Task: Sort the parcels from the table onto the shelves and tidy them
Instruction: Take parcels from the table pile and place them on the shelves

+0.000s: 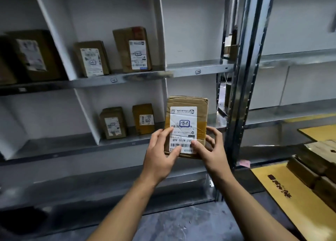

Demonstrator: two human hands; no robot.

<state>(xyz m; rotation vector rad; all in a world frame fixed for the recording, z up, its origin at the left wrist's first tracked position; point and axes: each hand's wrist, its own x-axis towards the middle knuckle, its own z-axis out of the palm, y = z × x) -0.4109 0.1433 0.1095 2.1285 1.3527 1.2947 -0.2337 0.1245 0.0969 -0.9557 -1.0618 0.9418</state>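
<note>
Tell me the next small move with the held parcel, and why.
Probably ease the parcel forward and stand it on the lower shelf, right of the two standing boxes. The left hand and right hand grip its lower end, label facing out.

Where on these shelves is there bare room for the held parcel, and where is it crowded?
Free: upper shelf between the tall parcel and the metal post; lower shelf left of its white divider. Crowded: the table corner stacked with boxes.
</note>
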